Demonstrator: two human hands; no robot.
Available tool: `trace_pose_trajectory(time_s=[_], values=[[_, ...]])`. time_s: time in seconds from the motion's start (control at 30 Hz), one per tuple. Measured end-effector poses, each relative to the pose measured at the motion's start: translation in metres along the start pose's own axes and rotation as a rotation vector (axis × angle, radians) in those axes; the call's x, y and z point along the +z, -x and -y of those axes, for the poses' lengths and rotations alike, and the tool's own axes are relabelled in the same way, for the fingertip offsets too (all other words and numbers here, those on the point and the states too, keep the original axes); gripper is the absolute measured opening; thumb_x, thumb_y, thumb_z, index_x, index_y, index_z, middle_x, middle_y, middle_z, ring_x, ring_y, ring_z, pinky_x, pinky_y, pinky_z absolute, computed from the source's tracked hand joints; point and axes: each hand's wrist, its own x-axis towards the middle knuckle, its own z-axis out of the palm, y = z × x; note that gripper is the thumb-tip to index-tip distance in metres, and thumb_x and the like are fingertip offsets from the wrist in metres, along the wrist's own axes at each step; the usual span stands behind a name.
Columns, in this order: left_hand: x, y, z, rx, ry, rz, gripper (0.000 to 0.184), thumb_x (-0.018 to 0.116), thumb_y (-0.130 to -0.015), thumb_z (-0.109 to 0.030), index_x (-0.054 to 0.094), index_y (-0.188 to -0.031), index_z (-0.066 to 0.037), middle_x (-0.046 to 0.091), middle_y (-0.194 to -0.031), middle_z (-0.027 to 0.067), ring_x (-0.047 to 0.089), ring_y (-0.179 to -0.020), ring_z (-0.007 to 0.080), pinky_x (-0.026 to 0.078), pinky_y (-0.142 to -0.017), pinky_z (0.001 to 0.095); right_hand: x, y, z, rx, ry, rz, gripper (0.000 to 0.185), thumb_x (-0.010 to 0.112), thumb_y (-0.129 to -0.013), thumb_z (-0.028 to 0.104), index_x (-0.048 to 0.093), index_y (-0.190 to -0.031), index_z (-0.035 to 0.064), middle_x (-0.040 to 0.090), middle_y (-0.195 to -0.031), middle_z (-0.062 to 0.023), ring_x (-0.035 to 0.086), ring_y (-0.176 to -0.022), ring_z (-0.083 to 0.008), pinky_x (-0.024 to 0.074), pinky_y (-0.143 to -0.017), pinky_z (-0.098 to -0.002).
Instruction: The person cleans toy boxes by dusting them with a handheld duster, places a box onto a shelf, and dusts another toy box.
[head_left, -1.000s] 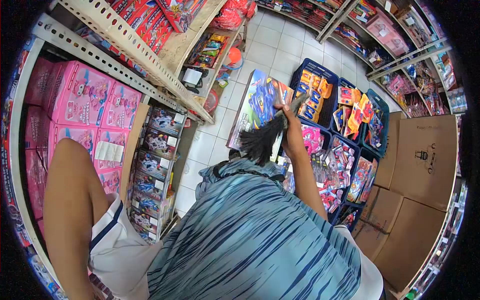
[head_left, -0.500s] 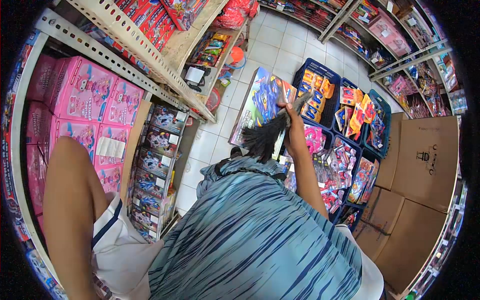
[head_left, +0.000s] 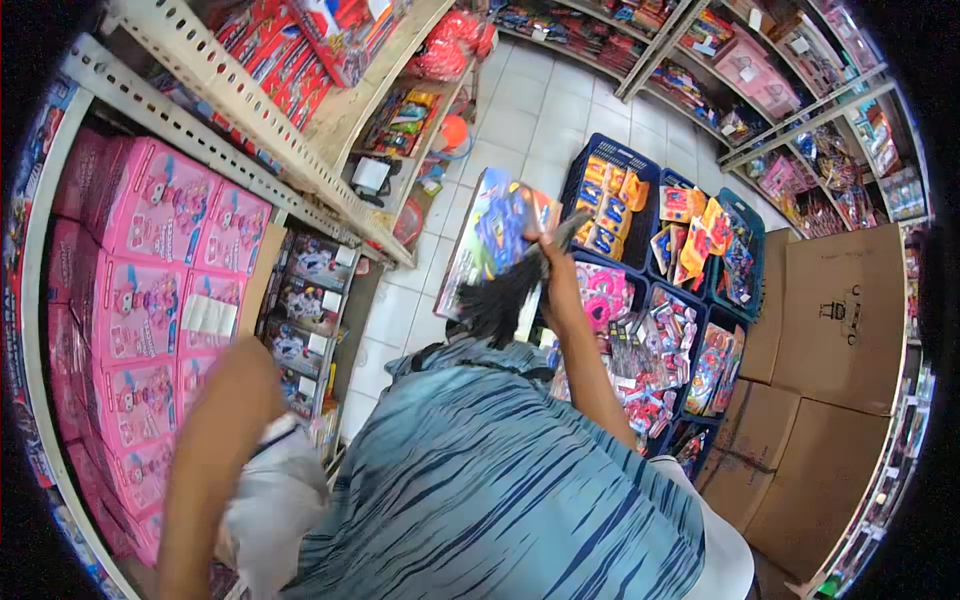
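My right hand (head_left: 553, 262) is closed around the handle of a duster (head_left: 505, 300) with long black strands. The handle end points up and to the right, and the strands hang down to the left in front of a toy box (head_left: 490, 225). That flat box carries a blue vehicle picture and leans at an angle; the duster covers part of it. Whether the strands touch the box, I cannot tell. My left hand does not show; what supports the box is hidden too. A bent bare limb (head_left: 225, 430) of mine, blurred, is at the lower left.
Blue crates (head_left: 660, 265) of packaged toys stand on the tiled floor (head_left: 510, 125), right of my hand. Large cardboard boxes (head_left: 835, 300) are stacked at right. Pink boxes (head_left: 145, 300) fill the left shelf, and a perforated metal rack post (head_left: 260, 110) juts out at upper left.
The view has shifted slightly. The toy box and my right hand with the duster sit lower and farther left. The bent limb at left has moved right and down in the view.
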Motion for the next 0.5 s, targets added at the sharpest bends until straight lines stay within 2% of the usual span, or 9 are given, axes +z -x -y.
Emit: trace_pose_trajectory(time_s=[0.07, 0.17, 0.27, 0.33, 0.4, 0.5], values=[[0.032, 0.006, 0.024, -0.286, 0.089, -0.212, 0.026, 0.065, -0.089, -0.017, 0.06, -0.114, -0.01, 0.057, -0.101, 0.0058, 0.055, -0.088, 0.0166, 0.048, -0.073, 0.0286, -0.009, -0.006, -0.01, -0.033, 0.058, 0.006, 0.043, 0.058, -0.095, 0.045, 0.067, -0.109, 0.0048, 0.057, -0.089, 0.0001, 0.052, -0.085, -0.012, 0.041, -0.08, -0.0269], [0.117, 0.002, 0.057, -0.91, 0.403, -0.488, 0.026, 0.064, -0.09, -0.018, 0.061, -0.115, -0.011, 0.058, -0.101, 0.0054, 0.055, -0.089, 0.0164, 0.048, -0.073, 0.0284, -0.007, 0.001, -0.009, -0.056, 0.051, 0.034, 0.044, 0.055, -0.098, 0.044, 0.068, -0.109, 0.0033, 0.059, -0.094, -0.0011, 0.052, -0.089, -0.012, 0.0407, -0.082, -0.0272], [0.218, 0.001, 0.068, -1.479, 0.815, -0.569, 0.026, 0.064, -0.092, -0.019, 0.062, -0.117, -0.012, 0.059, -0.102, 0.005, 0.056, -0.089, 0.0162, 0.048, -0.073, 0.0281, -0.006, 0.01, -0.004, -0.082, 0.124, 0.038, 0.043, 0.057, -0.097, 0.043, 0.068, -0.107, 0.0019, 0.06, -0.093, -0.0023, 0.053, -0.088, -0.0126, 0.0414, -0.082, -0.0275], [0.285, 0.018, 0.064, -1.588, 1.0, -0.459, 0.026, 0.063, -0.093, -0.02, 0.063, -0.118, -0.013, 0.059, -0.102, 0.0047, 0.056, -0.09, 0.0161, 0.048, -0.072, 0.028, -0.001, 0.016, 0.0, -0.07, 0.153, 0.044, 0.043, 0.057, -0.098, 0.042, 0.068, -0.106, 0.0012, 0.061, -0.092, -0.0023, 0.054, -0.087, -0.0121, 0.042, -0.081, -0.0271], [0.35, 0.05, 0.056, -1.465, 1.119, -0.408, 0.043, 0.06, -0.097, -0.033, 0.055, -0.127, -0.003, 0.06, -0.118, 0.0114, 0.06, -0.107, 0.0199, 0.05, -0.085, 0.0354, -0.001, 0.015, -0.004, -0.064, 0.197, 0.052, 0.042, 0.057, -0.098, 0.041, 0.069, -0.106, 0.0011, 0.062, -0.092, -0.0019, 0.054, -0.086, -0.0117, 0.0426, -0.081, -0.027], [0.387, 0.056, 0.042, -1.724, 1.349, -0.573, 0.049, 0.055, -0.1, -0.041, 0.052, -0.13, -0.003, 0.06, -0.116, 0.0076, 0.059, -0.103, 0.0158, 0.049, -0.084, 0.0319, 0.005, 0.011, -0.014, -0.122, 0.283, 0.072, 0.041, 0.059, -0.097, 0.04, 0.07, -0.105, 0.0015, 0.063, -0.091, -0.0018, 0.055, -0.086, -0.011, 0.0432, -0.081, -0.0268]])
